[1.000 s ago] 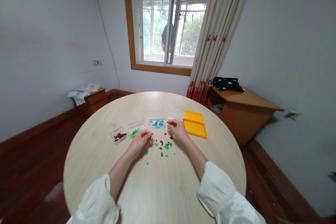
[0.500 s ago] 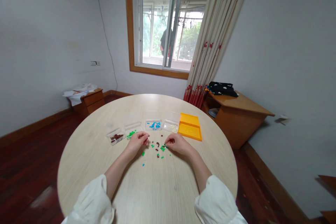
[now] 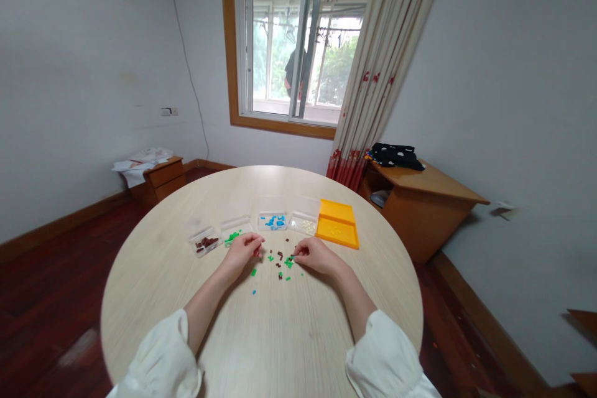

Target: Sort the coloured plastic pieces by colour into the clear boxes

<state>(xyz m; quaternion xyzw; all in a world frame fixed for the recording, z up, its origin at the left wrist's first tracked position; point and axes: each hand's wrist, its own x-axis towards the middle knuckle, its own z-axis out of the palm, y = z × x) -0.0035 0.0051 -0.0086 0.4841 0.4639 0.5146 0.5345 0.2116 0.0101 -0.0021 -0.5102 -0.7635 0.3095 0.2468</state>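
My left hand (image 3: 244,250) hovers over the table with thumb and fingertips pressed together. Whatever is in that pinch is too small to make out. On the other side, my right hand (image 3: 316,255) has its fingertips closed at the edge of a cluster of green bricks (image 3: 288,263); what they grip is hidden. Between the hands lie several small brown bricks (image 3: 280,255). Closer to me are a green brick (image 3: 254,272) and a single blue brick (image 3: 254,292).
Behind the hands stand clear boxes holding brown bricks (image 3: 206,242), green bricks (image 3: 232,237), blue bricks (image 3: 274,221) and cream bricks (image 3: 307,226). An open yellow case (image 3: 337,235) lies to their right. All rest on a round wooden table (image 3: 275,342). A person (image 3: 291,71) shows beyond the window.
Both hands keep almost the same place; the right fingertips shift very slightly at the green cluster. The view tilts a little.
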